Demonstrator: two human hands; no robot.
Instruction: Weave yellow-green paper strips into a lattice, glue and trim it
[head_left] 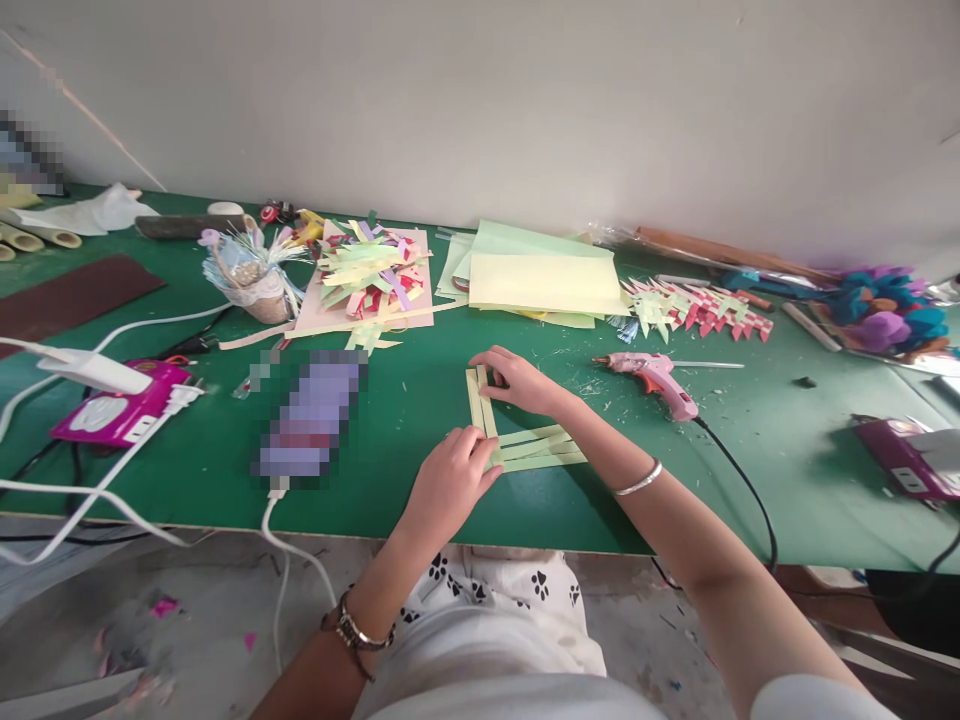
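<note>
Pale yellow-green paper strips [544, 450] lie crossed in an L shape near the front of the table. One pair points away from me, the others run to the right. My left hand [455, 480] is closed at the corner where they cross, thumb and index finger pressed on the paper. Higher up, my right hand [521, 383] has its fingers closed at the far end of the upright pair. My right forearm covers the right ends of the other strips. To the right, a pink hot glue gun [656, 378] lies on its side with a glue stick in its back.
Pale paper sheets [544, 280] are stacked behind my hands. A heap of folded strips [375, 265] lies left of them, woven paper pieces [701, 308] right. A blurred purple phone-like object [311, 415] is on a cable. Power strips [124, 405] and cords occupy both sides of the green table [420, 340].
</note>
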